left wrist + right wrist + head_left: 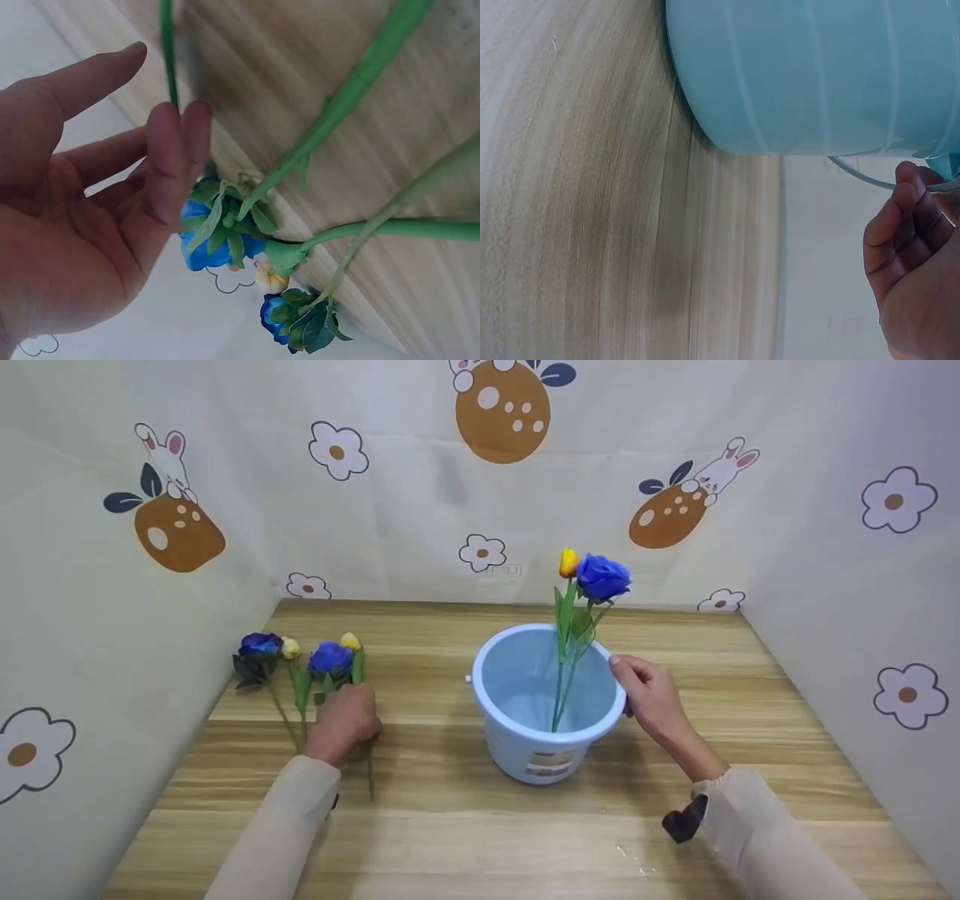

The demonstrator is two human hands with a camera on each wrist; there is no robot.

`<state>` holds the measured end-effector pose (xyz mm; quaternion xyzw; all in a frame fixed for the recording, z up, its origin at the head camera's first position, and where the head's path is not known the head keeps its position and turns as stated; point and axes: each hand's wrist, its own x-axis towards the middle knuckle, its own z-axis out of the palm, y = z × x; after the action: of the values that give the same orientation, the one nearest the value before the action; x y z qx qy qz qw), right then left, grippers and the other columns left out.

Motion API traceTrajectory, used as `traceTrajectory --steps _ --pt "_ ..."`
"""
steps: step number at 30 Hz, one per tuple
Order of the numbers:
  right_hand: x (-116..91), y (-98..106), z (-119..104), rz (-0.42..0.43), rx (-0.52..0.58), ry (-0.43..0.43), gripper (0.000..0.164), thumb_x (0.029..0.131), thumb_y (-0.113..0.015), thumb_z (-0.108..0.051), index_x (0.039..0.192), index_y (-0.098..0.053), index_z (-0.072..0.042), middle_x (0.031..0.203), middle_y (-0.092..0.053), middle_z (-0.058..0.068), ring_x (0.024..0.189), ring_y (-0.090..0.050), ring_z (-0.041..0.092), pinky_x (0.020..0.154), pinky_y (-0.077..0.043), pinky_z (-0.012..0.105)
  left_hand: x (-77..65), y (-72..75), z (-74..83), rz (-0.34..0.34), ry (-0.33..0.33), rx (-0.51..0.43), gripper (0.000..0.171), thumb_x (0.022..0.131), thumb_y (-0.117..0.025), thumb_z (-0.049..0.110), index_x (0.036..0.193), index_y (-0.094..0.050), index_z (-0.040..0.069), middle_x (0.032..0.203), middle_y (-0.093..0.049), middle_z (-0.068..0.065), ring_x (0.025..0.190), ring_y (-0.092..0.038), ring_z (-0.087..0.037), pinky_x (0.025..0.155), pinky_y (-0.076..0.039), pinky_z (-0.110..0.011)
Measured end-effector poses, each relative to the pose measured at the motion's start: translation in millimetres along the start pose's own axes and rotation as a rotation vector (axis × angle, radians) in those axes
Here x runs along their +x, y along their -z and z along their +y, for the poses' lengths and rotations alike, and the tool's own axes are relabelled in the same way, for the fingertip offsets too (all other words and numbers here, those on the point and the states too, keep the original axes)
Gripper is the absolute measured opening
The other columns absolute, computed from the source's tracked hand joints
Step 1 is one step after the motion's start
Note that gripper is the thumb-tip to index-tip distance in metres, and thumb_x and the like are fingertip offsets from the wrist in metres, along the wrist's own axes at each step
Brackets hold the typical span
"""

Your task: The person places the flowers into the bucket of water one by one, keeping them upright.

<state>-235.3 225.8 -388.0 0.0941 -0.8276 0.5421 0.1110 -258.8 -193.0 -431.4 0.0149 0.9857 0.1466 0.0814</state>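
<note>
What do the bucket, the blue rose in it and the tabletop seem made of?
Bucket: likely plastic, softly glossy, with a smooth rounded rim. Rose: probably fabric, fairly matte, with thin layered petals. Tabletop: wood or printed laminate, satin; grain shows.

This is a small screened-off booth; whether it stands in a home, shop or studio cannot be told. Pale, lightly creased sheeting makes a back wall (405,502) at twelve o'clock, a left wall (67,615) at nine and a right wall (840,607) at three, printed with cartoon rabbits (171,471), brown fruits (510,416) and flowers (911,697), around a wood-grain surface (450,840) running to six.
</note>
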Motion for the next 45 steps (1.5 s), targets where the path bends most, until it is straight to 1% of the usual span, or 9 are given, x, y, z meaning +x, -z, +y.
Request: traceTrajectory --steps 9,15,17,20,22,26,34,41,45 --pt "0 0 -1 0.007 -0.017 -0.004 0.03 0.098 -0.052 -0.024 0.102 -0.071 -0.002 0.057 -0.055 0.003 0.044 -0.049 0.011 0.041 -0.043 0.027 2.2 -2.3 2.5 0.044 -0.014 -0.059 0.014 0.081 -0.054 -0.008 0.072 -0.059 0.002 0.063 -0.049 -0.006 0.056 -0.048 -0.02 0.046 -0.036 -0.029" --pt "1 0 -1 0.011 0.007 0.01 0.028 0.097 -0.053 -0.023 0.102 -0.072 -0.002 0.056 -0.055 0.002 0.041 -0.047 0.009 0.039 -0.041 0.026 2.8 -0.1 3.9 0.104 -0.09 -0.065 0.015 0.074 -0.053 -0.012 0.071 -0.056 0.002 0.062 -0.042 -0.005 0.057 -0.041 -0.02 0.045 -0.032 -0.029" --pt "1 0 0 0.01 0.011 0.016 0.028 0.097 -0.053 -0.022 0.101 -0.072 -0.002 0.056 -0.055 0.003 0.041 -0.047 0.009 0.039 -0.041 0.026 3.3 0.7 5.7 0.121 -0.105 -0.072 0.015 0.071 -0.054 -0.013 0.079 -0.062 -0.002 0.067 -0.052 -0.009 0.061 -0.047 -0.022 0.048 -0.04 -0.031" --pt "1 0 0 0.004 -0.002 0.007 0.029 0.098 -0.052 -0.024 0.102 -0.072 -0.003 0.057 -0.056 0.003 0.043 -0.048 0.01 0.04 -0.042 0.027 2.3 1.9 9.8 0.136 -0.109 -0.097 0.028 0.072 -0.056 -0.013 0.098 -0.066 -0.007 0.087 -0.066 -0.018 0.077 -0.061 -0.028 0.064 -0.053 -0.039" --pt "0 0 0 -0.002 -0.009 0.002 0.029 0.098 -0.052 -0.024 0.102 -0.071 -0.003 0.058 -0.056 0.004 0.044 -0.049 0.012 0.041 -0.043 0.027 1.5 3.3 13.4 0.15 -0.112 -0.113 0.036 0.074 -0.057 -0.011 0.108 -0.065 -0.007 0.099 -0.067 -0.022 0.086 -0.063 -0.031 0.074 -0.054 -0.044" --pt "0 1 0 -0.004 -0.014 0.0 0.03 0.098 -0.051 -0.025 0.104 -0.071 -0.002 0.059 -0.057 0.004 0.044 -0.049 0.011 0.041 -0.043 0.027 0.2 8.9 22.0 0.217 -0.137 -0.153 0.034 0.074 -0.061 -0.008 0.107 -0.066 -0.006 0.094 -0.067 -0.02 0.087 -0.064 -0.032 0.073 -0.053 -0.045" --pt "-1 0 -1 0.004 -0.02 -0.015 0.031 0.098 -0.051 -0.025 0.103 -0.071 -0.002 0.06 -0.057 0.005 0.045 -0.049 0.011 0.042 -0.043 0.027 -0.4 24.2 37.9 0.276 -0.111 -0.316 0.053 0.078 -0.072 0.002 0.128 -0.056 -0.002 0.112 -0.065 -0.019 0.104 -0.06 -0.033 0.086 -0.05 -0.045" --pt "-1 -1 -1 0.017 -0.017 -0.016 0.03 0.097 -0.052 -0.025 0.101 -0.071 -0.002 0.06 -0.056 0.004 0.044 -0.049 0.011 0.042 -0.044 0.027 -4.9 38.1 54.5 0.304 -0.113 -0.605 0.058 0.078 -0.07 -0.002 0.133 -0.053 0.004 0.113 -0.059 -0.015 0.065 -0.068 -0.018 0.056 -0.055 -0.027" --pt "0 -2 0 0.02 0.003 0.005 0.028 0.097 -0.053 -0.022 0.099 -0.072 0.0 0.056 -0.055 0.002 0.041 -0.047 0.008 0.04 -0.041 0.025 -8.1 43.5 62.8 0.33 -0.125 -0.728 0.06 0.077 -0.071 -0.004 0.134 -0.053 0.007 0.114 -0.057 -0.015 0.062 -0.067 -0.015 0.055 -0.055 -0.024"
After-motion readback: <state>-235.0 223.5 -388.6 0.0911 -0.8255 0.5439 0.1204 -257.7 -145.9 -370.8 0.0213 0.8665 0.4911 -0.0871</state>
